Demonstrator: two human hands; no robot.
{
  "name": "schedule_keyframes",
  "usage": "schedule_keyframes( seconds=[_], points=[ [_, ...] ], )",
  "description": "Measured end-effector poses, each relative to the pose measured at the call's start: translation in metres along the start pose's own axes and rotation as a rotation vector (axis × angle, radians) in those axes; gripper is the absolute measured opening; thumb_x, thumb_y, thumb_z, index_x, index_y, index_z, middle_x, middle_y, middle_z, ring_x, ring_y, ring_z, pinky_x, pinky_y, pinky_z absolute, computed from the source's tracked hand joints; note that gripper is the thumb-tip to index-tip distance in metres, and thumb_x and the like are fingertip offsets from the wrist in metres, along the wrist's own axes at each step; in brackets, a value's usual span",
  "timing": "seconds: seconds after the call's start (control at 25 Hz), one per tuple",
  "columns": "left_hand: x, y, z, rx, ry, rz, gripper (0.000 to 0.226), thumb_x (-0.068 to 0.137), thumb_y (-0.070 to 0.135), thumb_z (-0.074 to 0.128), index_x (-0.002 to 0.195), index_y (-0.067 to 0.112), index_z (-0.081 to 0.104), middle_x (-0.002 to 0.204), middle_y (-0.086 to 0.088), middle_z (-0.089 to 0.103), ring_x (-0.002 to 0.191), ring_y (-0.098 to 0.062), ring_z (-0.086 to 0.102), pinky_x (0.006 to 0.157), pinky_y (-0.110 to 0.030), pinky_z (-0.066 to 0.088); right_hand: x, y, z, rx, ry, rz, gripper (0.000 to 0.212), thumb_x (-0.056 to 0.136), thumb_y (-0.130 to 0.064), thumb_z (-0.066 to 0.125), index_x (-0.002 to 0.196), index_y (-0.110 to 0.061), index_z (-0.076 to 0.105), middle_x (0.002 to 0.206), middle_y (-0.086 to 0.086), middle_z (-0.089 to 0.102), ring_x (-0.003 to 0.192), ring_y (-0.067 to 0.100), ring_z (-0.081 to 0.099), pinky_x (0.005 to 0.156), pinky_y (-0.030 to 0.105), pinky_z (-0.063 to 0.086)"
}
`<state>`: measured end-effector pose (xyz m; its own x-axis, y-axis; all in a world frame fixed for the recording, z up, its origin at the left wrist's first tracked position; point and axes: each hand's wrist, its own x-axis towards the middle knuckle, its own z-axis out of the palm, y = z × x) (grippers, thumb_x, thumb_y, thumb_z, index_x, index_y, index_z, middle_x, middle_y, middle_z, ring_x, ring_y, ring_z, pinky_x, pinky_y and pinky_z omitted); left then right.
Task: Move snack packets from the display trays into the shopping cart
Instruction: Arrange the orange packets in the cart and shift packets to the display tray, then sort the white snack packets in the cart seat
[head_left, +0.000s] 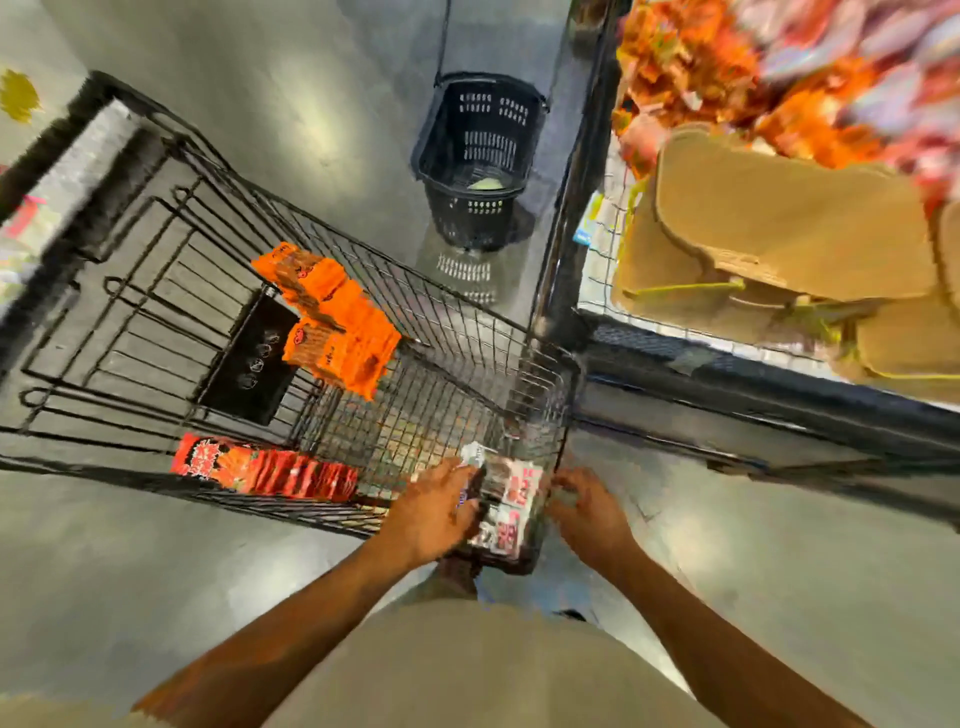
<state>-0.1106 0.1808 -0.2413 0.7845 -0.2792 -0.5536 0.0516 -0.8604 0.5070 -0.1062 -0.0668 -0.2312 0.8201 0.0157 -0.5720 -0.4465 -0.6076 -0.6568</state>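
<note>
A black wire shopping cart (467, 332) stands below me. Inside it lie orange snack packets (337, 322) and a row of red packets (270, 470) along the near wall. At the cart's near right corner, a stack of dark and pink-white snack packets (506, 512) sits between my hands. My left hand (434, 512) grips its left side with curled fingers. My right hand (584, 512) holds its right side. The display tray (613, 244) at right holds blurred orange and pink packets (691, 57).
A black plastic hand basket (480, 156) stands on the grey floor beyond the cart. Brown cardboard pieces (779, 228) lie on the wire display shelf at right, whose dark frame (727, 384) runs close to the cart's right side.
</note>
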Motion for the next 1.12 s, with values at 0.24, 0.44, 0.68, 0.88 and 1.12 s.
schedule_keyframes(
  seconds=[0.24,0.44,0.68,0.88,1.12],
  points=[
    [-0.019,0.099,0.065,0.153,-0.034,0.154,0.062,0.097,0.051,0.037,0.152,0.023,0.044,0.165,-0.005,0.031,0.145,-0.029,0.039,0.117,-0.041,0.037,-0.085,0.120,-0.053,0.030,0.162,-0.121,0.027,0.080,-0.033,0.056,0.102,-0.030,0.072,0.101,-0.011,0.060,0.094,0.008,0.059,0.087,0.025,0.049],
    [-0.022,0.203,0.110,0.223,-0.011,0.356,0.055,0.104,0.047,0.044,0.154,0.027,0.040,0.167,0.000,0.025,0.150,-0.023,0.031,0.121,-0.036,0.029,-0.168,0.176,-0.118,0.250,0.344,-0.086,0.021,0.087,-0.021,0.069,0.104,-0.034,0.068,0.113,-0.022,0.056,0.104,0.007,0.061,0.090,0.029,0.050],
    [-0.002,0.332,0.118,0.261,0.021,0.620,0.063,0.097,0.056,0.033,0.148,0.023,0.049,0.163,-0.002,0.034,0.149,-0.022,0.033,0.123,-0.038,0.030,-0.211,0.217,-0.201,0.327,0.582,-0.044,0.025,0.087,-0.008,0.072,0.104,-0.027,0.070,0.115,-0.018,0.058,0.110,-0.005,0.055,0.092,0.008,0.038],
    [0.030,0.433,0.104,0.261,0.079,0.805,0.056,0.100,0.055,0.036,0.148,0.029,0.047,0.163,0.005,0.033,0.151,-0.016,0.029,0.123,-0.040,0.030,-0.213,0.225,-0.290,0.276,0.747,-0.095,0.029,0.084,-0.007,0.074,0.102,-0.030,0.071,0.114,-0.018,0.059,0.103,-0.004,0.057,0.082,0.005,0.040],
    [0.098,0.550,0.081,0.225,0.134,0.996,0.054,0.101,0.054,0.038,0.148,0.029,0.048,0.162,0.006,0.034,0.152,-0.014,0.027,0.124,-0.037,0.028,-0.176,0.232,-0.413,0.183,0.867,-0.206,0.021,0.084,-0.014,0.073,0.103,-0.023,0.072,0.114,-0.017,0.058,0.107,-0.004,0.057,0.087,0.007,0.040]
  ],
)
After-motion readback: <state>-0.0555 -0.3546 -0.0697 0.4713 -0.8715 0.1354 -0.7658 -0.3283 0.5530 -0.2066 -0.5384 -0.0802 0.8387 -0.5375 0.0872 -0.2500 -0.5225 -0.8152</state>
